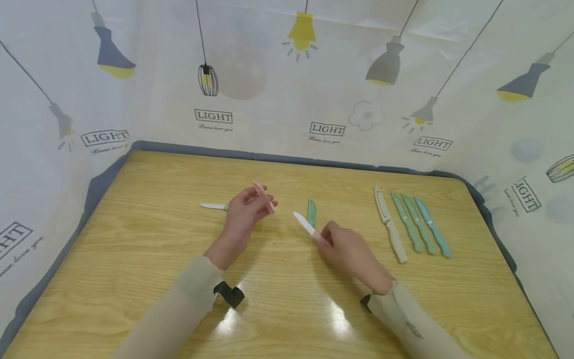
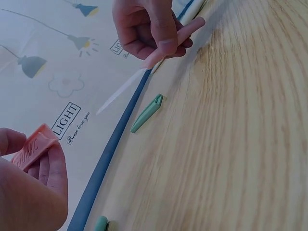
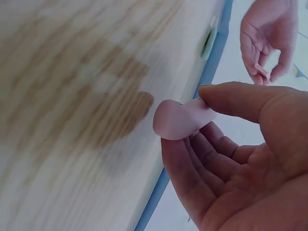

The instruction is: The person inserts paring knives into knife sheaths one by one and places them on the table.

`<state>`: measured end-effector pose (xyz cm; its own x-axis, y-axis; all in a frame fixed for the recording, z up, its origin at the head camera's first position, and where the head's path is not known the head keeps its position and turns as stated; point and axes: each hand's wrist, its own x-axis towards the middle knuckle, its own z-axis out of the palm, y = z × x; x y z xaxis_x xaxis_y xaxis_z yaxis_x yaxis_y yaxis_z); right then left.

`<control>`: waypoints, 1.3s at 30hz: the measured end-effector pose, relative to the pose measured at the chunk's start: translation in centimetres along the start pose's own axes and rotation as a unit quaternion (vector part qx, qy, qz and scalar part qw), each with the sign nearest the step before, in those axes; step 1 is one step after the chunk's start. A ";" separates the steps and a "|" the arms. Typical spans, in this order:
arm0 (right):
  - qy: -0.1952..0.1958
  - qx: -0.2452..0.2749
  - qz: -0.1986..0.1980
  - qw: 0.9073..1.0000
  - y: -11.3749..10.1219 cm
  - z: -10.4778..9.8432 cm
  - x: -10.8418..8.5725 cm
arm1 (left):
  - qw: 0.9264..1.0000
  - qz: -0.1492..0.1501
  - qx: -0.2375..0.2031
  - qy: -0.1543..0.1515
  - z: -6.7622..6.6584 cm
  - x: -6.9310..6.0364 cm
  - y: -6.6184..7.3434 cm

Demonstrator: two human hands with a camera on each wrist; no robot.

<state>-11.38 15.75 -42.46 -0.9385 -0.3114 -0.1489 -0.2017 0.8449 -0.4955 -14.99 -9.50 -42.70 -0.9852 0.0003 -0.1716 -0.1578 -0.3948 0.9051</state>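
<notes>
A white-bladed knife (image 1: pixel 213 206) lies on the worktop (image 1: pixel 278 309), partly behind the left hand (image 1: pixel 242 214), which pinches a pink sheath (image 2: pixel 36 146); then, near a loose green sheath (image 1: pixel 311 212), the right hand (image 1: pixel 352 249) grips a bare pink knife (image 1: pixel 307 226). The pink pair stands apart: the step looks like fitting or parting them, and fitting would call for lining knife up with sheath.
</notes>
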 end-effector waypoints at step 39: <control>-0.001 0.166 -0.056 0.985 0.3 0.5 -1.7 | 0.999 -0.011 -0.033 0.030 0.8 -1.2 -2.1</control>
<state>-9.66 16.32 -42.75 -0.9153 -0.3951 -0.0784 -0.2008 0.6164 -0.7614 -13.51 -7.96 -44.14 -0.9754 -0.0457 -0.2156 -0.1718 -0.4555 0.8735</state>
